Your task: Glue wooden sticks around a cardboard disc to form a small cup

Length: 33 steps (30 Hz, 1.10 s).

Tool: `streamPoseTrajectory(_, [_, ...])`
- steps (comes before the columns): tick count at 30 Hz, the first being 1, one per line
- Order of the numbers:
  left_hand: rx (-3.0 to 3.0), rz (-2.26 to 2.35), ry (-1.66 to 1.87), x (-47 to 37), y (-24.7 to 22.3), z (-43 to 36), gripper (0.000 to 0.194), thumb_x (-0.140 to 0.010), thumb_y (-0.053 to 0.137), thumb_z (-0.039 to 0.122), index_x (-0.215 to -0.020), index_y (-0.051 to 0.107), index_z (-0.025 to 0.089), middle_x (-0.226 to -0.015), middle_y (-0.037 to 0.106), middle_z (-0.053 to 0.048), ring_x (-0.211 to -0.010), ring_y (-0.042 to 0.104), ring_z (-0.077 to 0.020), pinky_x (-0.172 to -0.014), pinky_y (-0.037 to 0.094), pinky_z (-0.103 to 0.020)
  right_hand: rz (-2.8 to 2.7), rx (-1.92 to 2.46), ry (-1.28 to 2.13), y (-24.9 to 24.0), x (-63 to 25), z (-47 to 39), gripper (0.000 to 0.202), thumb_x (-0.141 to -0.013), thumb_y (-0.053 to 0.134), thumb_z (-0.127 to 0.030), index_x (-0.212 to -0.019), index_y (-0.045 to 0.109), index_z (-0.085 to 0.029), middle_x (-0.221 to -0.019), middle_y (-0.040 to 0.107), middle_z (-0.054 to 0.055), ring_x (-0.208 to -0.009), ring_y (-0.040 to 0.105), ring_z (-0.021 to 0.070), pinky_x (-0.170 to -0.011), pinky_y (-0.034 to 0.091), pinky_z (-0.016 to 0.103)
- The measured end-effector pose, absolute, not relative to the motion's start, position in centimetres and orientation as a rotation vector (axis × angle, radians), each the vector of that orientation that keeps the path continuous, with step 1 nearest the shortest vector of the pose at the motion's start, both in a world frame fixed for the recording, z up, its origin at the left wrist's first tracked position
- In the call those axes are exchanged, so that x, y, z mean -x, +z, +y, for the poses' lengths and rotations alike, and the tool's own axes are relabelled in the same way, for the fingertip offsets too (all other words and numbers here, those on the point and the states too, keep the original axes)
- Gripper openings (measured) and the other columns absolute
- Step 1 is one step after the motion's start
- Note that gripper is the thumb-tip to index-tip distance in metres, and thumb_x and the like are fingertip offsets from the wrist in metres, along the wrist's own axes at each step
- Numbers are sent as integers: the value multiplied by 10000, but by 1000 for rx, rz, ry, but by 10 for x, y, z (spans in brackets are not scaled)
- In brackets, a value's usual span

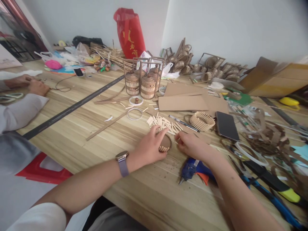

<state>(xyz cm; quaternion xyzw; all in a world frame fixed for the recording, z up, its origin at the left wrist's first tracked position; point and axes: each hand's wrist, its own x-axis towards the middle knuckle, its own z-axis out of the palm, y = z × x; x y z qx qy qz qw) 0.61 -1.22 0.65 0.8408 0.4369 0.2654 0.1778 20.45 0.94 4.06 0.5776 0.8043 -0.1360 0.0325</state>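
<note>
1. I take the clock from the round base (165, 140), twelve pointing away from the person; short sticks stand along its six o'clock rim.
2. The left hand (150, 145) grasps this base from nine o'clock, thumb and fingers around it. The right hand (189, 144) is just beside, at three o'clock, with bent fingers; whether it pinches something, I cannot tell.
3. The near edge of the table (137, 192) runs slantwise at seven o'clock. The widest room for moving is at nine.
4. Room is tighter elsewhere: loose sticks (162, 122) at twelve, a stick ring (202, 122) at two, a glue gun (190, 170) at four, partly hidden by the right forearm.
5. On the wooden surface, a dark strip (79, 107) and a co-worker's hands (37, 86) are at ten, lidded baskets (148, 86) at eleven.
6. Behind, a white wall (204, 25) closes the room at twelve.
</note>
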Motion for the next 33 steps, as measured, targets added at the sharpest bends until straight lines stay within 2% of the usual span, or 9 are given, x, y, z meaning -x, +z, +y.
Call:
streamPoseTrajectory(5, [-2384,1245,738,-6,6,-12,845,-683,691,202,-1398,244,258,-1397,267,-146,-1207,456,-329,-928,482,-467,2530,-1755,-423,50,-205,6,204,-773,470,-117,-913,617,-143,-813,676,86,-742,608,198,-643,396,261])
streamPoseTrajectory(9, [-2373,1243,740,-6,5,-11,852,-677,701,208,-1395,245,264,-1402,258,-139,-1204,455,-332,-922,486,-473,2579,-1749,-469,61,-207,5,134,-810,454,-157,-828,584,-179,-777,647,48,-698,576,169,-617,392,247])
streamPoseTrajectory(13, [-2376,1233,741,-5,5,-11,853,-677,712,211,-1393,250,255,-1405,254,-139,-1204,458,-329,-934,482,-465,2669,-1671,-738,67,-206,0,132,-796,456,-173,-822,582,-200,-685,607,-11,-615,529,135,-580,380,229])
streamPoseTrajectory(18, [-2376,1241,711,-5,9,-11,845,-679,716,208,-1389,260,241,-1408,255,-145,-1191,473,-328,-918,494,-456,2701,-1569,-1027,67,-196,-7,99,-777,479,-185,-800,575,-195,-653,564,-29,-590,496,123,-553,361,223])
streamPoseTrajectory(21, [-2395,1235,708,-5,9,-11,849,-676,718,204,-1391,261,224,-1398,264,-158,-1193,473,-334,-923,488,-465,2711,-1562,-1025,65,-192,-9,85,-776,484,-181,-777,569,-190,-661,571,-24,-595,498,124,-559,364,227])
streamPoseTrajectory(33, [-2371,1202,758,-5,4,-9,880,-673,717,204,-1402,230,280,-1389,269,-145,-1200,459,-337,-909,484,-480,2716,-1547,-1028,61,-187,-11,64,-786,513,-160,-762,566,-186,-688,605,-6,-610,531,130,-575,399,229])
